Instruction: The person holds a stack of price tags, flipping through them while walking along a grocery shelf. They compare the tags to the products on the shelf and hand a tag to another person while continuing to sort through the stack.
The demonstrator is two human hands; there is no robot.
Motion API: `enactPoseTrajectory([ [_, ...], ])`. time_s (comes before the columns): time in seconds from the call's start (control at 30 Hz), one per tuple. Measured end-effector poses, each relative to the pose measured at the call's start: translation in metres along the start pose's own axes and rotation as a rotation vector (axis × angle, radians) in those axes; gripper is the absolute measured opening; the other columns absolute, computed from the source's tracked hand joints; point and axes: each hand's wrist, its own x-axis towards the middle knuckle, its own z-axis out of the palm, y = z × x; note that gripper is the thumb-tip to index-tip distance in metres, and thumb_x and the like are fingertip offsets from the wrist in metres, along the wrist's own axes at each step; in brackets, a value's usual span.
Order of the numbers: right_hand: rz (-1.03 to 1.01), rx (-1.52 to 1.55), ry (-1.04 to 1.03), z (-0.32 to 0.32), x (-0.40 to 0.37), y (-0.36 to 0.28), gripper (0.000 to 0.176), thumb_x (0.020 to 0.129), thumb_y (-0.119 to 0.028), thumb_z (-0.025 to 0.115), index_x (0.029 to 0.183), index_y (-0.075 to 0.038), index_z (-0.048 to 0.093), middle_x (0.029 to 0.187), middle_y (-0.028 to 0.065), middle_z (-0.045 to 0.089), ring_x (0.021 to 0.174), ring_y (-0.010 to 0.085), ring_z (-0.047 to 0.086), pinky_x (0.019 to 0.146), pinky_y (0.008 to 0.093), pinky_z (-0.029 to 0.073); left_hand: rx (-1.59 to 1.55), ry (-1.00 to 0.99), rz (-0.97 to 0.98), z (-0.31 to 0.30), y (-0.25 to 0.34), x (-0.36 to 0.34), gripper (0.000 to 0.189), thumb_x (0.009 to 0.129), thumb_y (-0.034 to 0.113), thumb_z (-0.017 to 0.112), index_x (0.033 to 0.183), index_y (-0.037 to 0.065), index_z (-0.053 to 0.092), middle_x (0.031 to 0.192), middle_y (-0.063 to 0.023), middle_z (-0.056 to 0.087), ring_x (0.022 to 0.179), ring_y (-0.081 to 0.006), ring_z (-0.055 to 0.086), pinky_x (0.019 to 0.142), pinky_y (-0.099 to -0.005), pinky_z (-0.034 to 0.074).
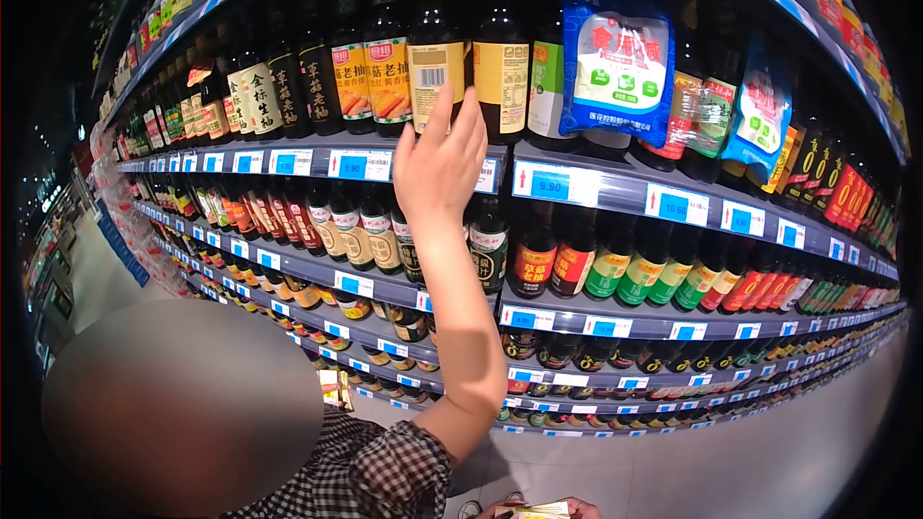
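At the bottom edge, a stack of yellow-and-white printed cards [534, 510] lies between my two hands. My right hand [583, 508] grips its right side, and my left hand [496, 510] shows only a sliver at the other side. Most of both hands is cut off by the frame. Another person in a black-and-white checked shirt [399, 457] reaches up from the lower left. That person's hand [442, 159] touches a dark sauce bottle [437, 77] with a cream barcode label on the upper shelf.
Long shelves [654, 178] hold rows of soy sauce bottles [639, 279], with blue price tags [553, 185] along their edges. A blue-and-white seasoning bag [618, 67] hangs before the bottles. More printed packets or cards [336, 390] show beside the person. Grey tiled floor [692, 471] lies below.
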Motion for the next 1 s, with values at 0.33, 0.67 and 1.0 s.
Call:
enactPoseTrajectory([
  [0.33,-0.057,-0.291,-0.129,0.017,-0.017,0.014,0.081,0.068,-0.033,0.064,0.137,-0.011,0.027,0.111,0.0213,0.043,0.090,0.0306,0.047,0.090,0.0400,0.034,0.078,0.007,-0.261,-0.004,-0.058,-0.042,0.046,0.090,0.017,0.050,0.132,0.005,0.032,0.113,-0.0060,0.050,0.094,-0.0122,0.053,0.078,-0.0262,0.045],
  [0.67,-0.058,-0.318,-0.152,0.020,-0.016,0.014,0.086,0.066,-0.035,0.065,0.137,-0.011,0.024,0.108,0.0208,0.043,0.088,0.0296,0.046,0.084,0.0392,0.034,0.265,-0.003,-0.165,-0.020,-0.095,-0.030,0.061,0.083,0.010,0.058,0.134,-0.001,0.026,0.119,-0.0107,0.048,0.110,-0.0198,0.047,0.095,-0.0323,0.037],
  [1.0,-0.028,-0.334,-0.188,0.019,-0.014,0.012,0.088,0.066,-0.036,0.065,0.138,-0.011,0.022,0.107,0.0199,0.043,0.092,0.0296,0.045,0.085,0.0388,0.034,0.526,0.378,0.117,0.005,-0.099,-0.023,0.067,0.079,0.008,0.055,0.135,-0.003,0.021,0.122,-0.0238,0.046,0.113,-0.0354,0.047,0.094,-0.0377,0.037],
])
